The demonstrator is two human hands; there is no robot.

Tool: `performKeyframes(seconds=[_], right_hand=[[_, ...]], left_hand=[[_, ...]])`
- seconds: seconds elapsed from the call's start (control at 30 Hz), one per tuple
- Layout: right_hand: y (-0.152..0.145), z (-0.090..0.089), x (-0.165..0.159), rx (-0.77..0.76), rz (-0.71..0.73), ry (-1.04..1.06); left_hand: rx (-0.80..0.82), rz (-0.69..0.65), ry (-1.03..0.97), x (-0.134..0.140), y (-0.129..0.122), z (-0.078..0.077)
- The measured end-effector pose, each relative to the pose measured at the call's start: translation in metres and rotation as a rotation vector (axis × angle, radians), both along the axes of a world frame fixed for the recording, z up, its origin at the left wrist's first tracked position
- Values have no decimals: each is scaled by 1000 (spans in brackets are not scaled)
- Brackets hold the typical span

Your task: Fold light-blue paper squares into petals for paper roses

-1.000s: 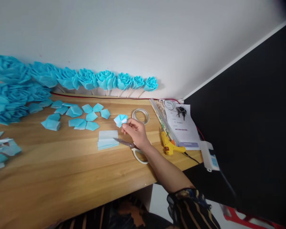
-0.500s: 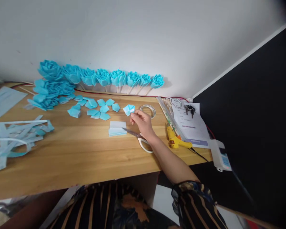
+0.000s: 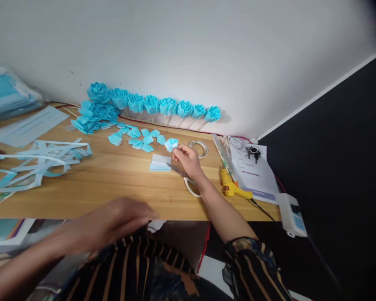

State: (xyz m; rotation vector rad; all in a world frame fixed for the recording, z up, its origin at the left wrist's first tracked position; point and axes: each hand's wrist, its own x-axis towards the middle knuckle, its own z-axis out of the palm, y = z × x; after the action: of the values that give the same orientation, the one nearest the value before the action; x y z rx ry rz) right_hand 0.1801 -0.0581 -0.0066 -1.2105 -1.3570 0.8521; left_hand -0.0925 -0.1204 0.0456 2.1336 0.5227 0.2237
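Observation:
My right hand [image 3: 188,161] reaches over the table, thumb and fingers closed in a pinch on the edge of a folded light-blue petal [image 3: 171,144]. Below its wrist lie scissors [image 3: 191,187] with white handles, partly covered by the hand; their blade tip rests on a small stack of pale blue cut sheets [image 3: 160,162]. My left hand [image 3: 119,219], blurred by motion, is over the table's front edge near my lap. I cannot make out its fingers. Left of the held petal, several loose blue petals [image 3: 148,139] are scattered.
Finished blue flowers [image 3: 168,107] on sticks lean along the wall. Cut strips [image 3: 40,163] lie in a heap at left, near a flat sheet [image 3: 28,125] and a plastic-wrapped blue pack [image 3: 11,94]. At right are a tape roll [image 3: 203,144], yellow glue gun [image 3: 232,186], papers [image 3: 253,171] and keys [image 3: 253,152].
My left hand has come up from below the table edge into view. My right hand, with the petal, has shifted slightly left towards the loose petals. The view has turned left.

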Motion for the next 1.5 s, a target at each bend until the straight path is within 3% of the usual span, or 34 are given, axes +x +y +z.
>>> performKeyframes(seconds=[0.1, 0.2, 0.3, 0.4, 0.47, 0.57, 0.83, 1.0, 1.23, 1.5], right_hand=[[1, 4, 3, 5, -35, -59], [4, 10, 7, 28, -51, -112], [9, 17, 9, 26, -36, -183], [14, 24, 8, 7, 28, -231], [18, 26, 8, -1, 57, -240], [21, 25, 6, -18, 72, -224], [10, 9, 6, -53, 87, -205], [7, 9, 10, -101, 148, -62], [5, 11, 8, -198, 147, -68], [4, 7, 7, -218, 98, -91]], left_hand=[[80, 205, -41, 29, 33, 19], [79, 434, -166, 58, 76, 13], [-213, 552, -324, 77, 113, -5], [-513, 538, -453, 87, 131, -20], [-633, 537, -495, 91, 136, -24], [-686, 520, -503, 96, 139, -26], [-550, 465, -420, 99, 138, -33], [-509, 474, -360, 93, 136, -37], [-356, 350, -305, 85, 137, -50], [-328, 405, -354, 85, 137, -46]])
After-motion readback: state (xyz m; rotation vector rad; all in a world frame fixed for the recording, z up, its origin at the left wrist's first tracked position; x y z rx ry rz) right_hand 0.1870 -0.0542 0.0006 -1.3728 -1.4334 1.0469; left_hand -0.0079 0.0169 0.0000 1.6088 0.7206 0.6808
